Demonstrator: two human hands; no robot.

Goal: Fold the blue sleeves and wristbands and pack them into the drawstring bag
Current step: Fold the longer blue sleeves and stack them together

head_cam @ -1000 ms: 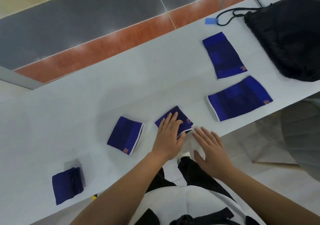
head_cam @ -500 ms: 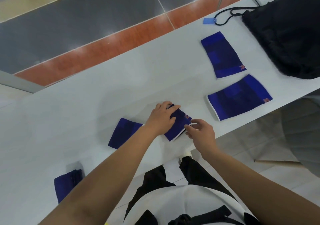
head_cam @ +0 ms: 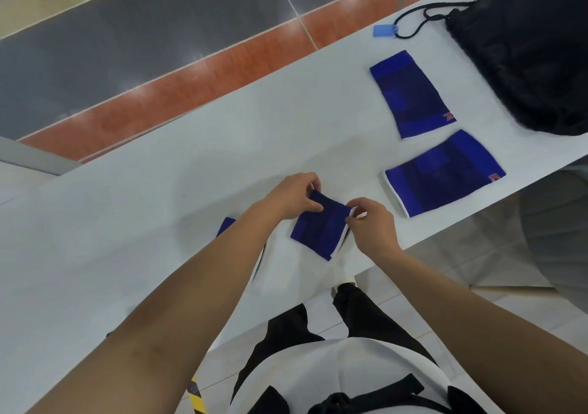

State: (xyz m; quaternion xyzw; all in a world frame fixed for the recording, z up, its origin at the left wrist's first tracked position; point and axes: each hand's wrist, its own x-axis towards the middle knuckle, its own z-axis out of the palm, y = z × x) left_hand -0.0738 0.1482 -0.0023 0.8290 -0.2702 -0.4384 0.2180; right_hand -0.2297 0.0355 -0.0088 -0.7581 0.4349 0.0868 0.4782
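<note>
Nearest, the left hand [head_cam: 294, 195] and right hand [head_cam: 370, 224] each pinch a far corner of the blue wristband [head_cam: 319, 229], which lies by the near edge of the white table [head_cam: 159, 190]. Beyond lie the near sleeve [head_cam: 445, 173] and the far sleeve [head_cam: 412, 95], both flat. Farthest lies the black drawstring bag [head_cam: 525, 63], its contents hidden.

A long white table [head_cam: 143, 197] spans the view. Beyond it lie glossy dark grey floor tiles [head_cam: 143, 38] and an orange-red tile strip [head_cam: 197, 95].

Blue wristband [head_cam: 321, 227], far edge raised; two flat sleeves [head_cam: 413, 95] [head_cam: 445, 174] beside black drawstring bag [head_cam: 525, 63].
</note>
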